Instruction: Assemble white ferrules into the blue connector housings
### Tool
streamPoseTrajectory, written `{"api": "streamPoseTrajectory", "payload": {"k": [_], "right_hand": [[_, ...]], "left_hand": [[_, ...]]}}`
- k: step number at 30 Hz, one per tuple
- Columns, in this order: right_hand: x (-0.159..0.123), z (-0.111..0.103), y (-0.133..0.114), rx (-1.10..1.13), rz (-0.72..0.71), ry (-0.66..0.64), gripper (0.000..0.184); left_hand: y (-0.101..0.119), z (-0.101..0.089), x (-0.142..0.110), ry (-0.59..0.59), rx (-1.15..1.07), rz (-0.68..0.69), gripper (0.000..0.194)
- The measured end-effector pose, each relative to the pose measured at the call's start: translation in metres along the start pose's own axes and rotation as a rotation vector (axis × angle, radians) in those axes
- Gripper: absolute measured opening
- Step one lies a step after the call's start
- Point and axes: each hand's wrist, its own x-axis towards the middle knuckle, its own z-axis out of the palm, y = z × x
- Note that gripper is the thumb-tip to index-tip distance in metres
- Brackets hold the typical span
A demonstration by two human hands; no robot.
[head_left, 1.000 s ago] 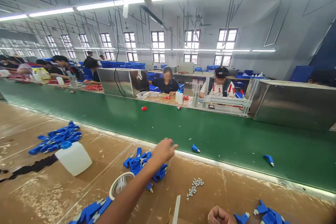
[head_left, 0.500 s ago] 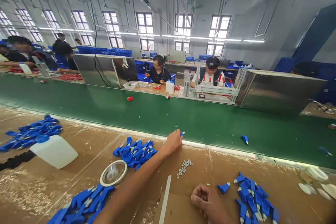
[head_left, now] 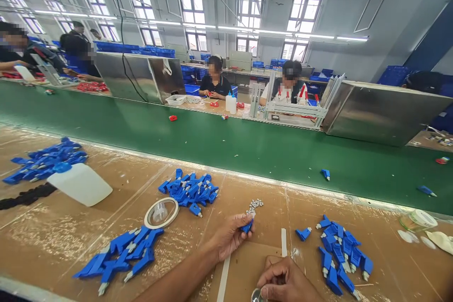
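Observation:
My left hand is closed around a blue plastic piece, gripped between thumb and fingers just this side of a small heap of grey bits. My right hand is at the bottom edge, its thumb and fingers pinching a round, shiny object that is partly cut off by the frame. Between the hands lies a brown board area with a white strip. One loose blue piece lies beyond my right hand, beside a pile of blue pieces with pale tips.
More blue pieces lie in piles at the left, centre and far left. A tape roll and a white bottle stand among them. Beyond the table runs a green belt; co-workers sit across it. A jar is at right.
My left hand has drawn back from the belt edge toward me and now holds a blue piece. A round, shiny object now shows at my right fingers. The view has tilted down.

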Motion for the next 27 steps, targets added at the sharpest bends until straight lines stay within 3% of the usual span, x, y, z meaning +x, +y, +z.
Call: {"api": "streamPoseTrajectory", "payload": {"k": [4,9,16,21,27], "right_hand": [[-0.007,-0.003,-0.011,-0.078,-0.088,0.017,0.028],[-0.011,-0.01,-0.019,-0.117,-0.231,0.112,0.051],[-0.007,-0.011,0.0,0.117,-0.223,0.433,0.045],[0.001,-0.015,0.001,-0.128,-0.367,0.648,0.028],[0.006,-0.013,-0.007,-0.309,-0.438,0.673,0.027]], "left_hand": [[-0.007,0.002,-0.008,-0.05,-0.132,-0.073,0.01],[-0.018,0.002,-0.013,-0.216,-0.281,-0.031,0.011],[-0.031,0.006,-0.015,-0.299,-0.301,-0.087,0.026],[-0.037,0.007,-0.013,-0.306,-0.276,-0.117,0.03],[-0.036,0.007,-0.014,-0.306,-0.252,-0.123,0.034]]}}
